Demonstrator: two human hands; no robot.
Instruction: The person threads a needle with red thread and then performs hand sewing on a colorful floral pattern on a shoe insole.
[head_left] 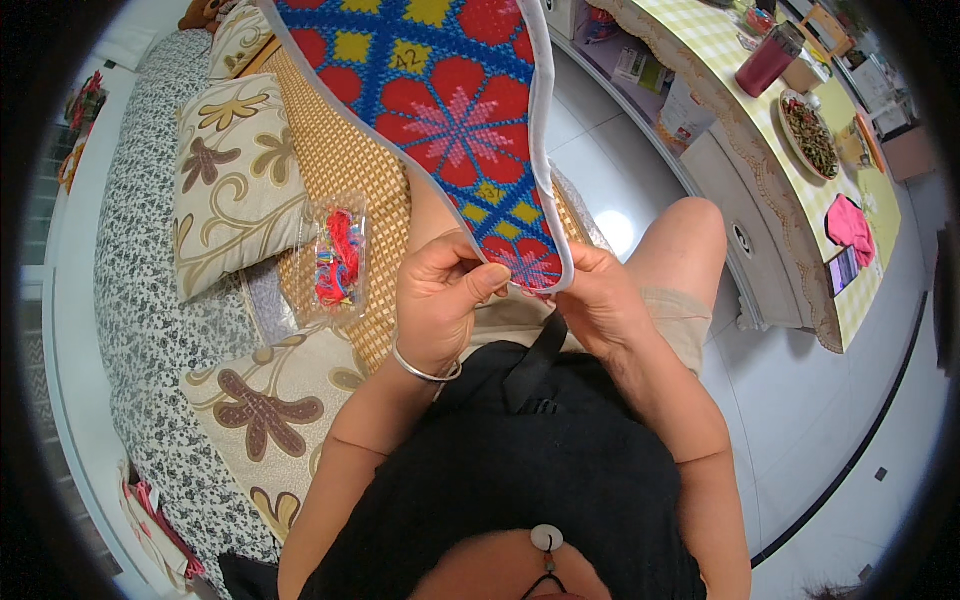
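Note:
A cross-stitch insole (455,140) with red flowers on a blue and yellow ground and a pale grey bound edge stretches up and away from my lap. My left hand (440,295) pinches the left side of its narrow near end, thumb on top. My right hand (603,300) is closed on the right side of that same end, its fingertips partly hidden under the insole. Whether a needle or thread sits between the fingers is too small to make out. To the left of my left hand, a clear plastic box (350,275) holds red and mixed-colour thread (340,250).
Patterned cushions (240,175) lie on a sofa with a woven mat (330,125) at my left. At right, a table with a checked cloth (745,120) bears a dark red bottle (770,60), a plate of food (810,135), a pink cloth (850,230) and a phone (843,270).

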